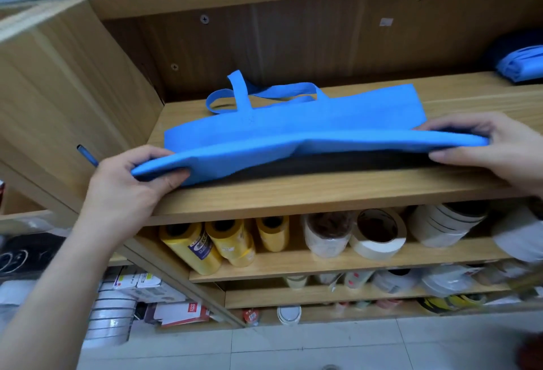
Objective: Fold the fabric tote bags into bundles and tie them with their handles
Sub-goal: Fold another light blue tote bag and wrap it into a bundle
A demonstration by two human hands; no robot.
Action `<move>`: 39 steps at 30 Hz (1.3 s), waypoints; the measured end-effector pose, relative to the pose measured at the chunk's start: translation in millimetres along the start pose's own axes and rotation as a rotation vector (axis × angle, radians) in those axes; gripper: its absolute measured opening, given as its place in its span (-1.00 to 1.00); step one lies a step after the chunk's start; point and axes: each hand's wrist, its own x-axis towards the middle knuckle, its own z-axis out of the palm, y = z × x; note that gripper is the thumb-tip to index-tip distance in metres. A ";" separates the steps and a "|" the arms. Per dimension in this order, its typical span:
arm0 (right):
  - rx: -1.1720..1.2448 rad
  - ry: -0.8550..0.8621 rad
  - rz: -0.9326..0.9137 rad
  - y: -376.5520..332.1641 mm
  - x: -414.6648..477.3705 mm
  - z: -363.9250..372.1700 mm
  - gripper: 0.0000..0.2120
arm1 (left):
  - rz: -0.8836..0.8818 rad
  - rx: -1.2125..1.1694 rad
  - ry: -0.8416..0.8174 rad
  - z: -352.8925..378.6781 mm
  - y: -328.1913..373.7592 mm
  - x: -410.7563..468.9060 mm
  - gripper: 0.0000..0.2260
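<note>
A blue fabric tote bag [293, 126] lies across a wooden shelf [293, 193], its near edge lifted into a fold. Its two handles [244, 93] loop out at the back left. My left hand [132, 184] pinches the fold's left end, thumb under and fingers on top. My right hand [499, 146] grips the fold's right end in the same way. Between my hands the raised fold hangs a little above the shelf board.
A tied blue bundle [520, 67] sits at the shelf's far right. The cabinet's side wall [58, 90] stands close on the left. Below are yellow rolls [223, 240] and white tape rolls [379, 234]; boxes [138, 284] are stacked at lower left above the tiled floor.
</note>
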 end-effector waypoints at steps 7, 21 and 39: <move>0.015 0.488 0.160 -4.8 15.0 27.5 -0.78 | -0.092 0.064 0.295 23.9 7.3 7.5 -0.81; -0.840 0.465 0.381 -18.2 35.0 48.9 -0.47 | 0.265 0.576 -0.188 22.9 10.9 14.7 -0.63; -0.698 -0.091 0.029 -61.7 54.2 122.6 -0.42 | 0.383 0.333 -0.298 -11.4 3.4 -29.2 -0.51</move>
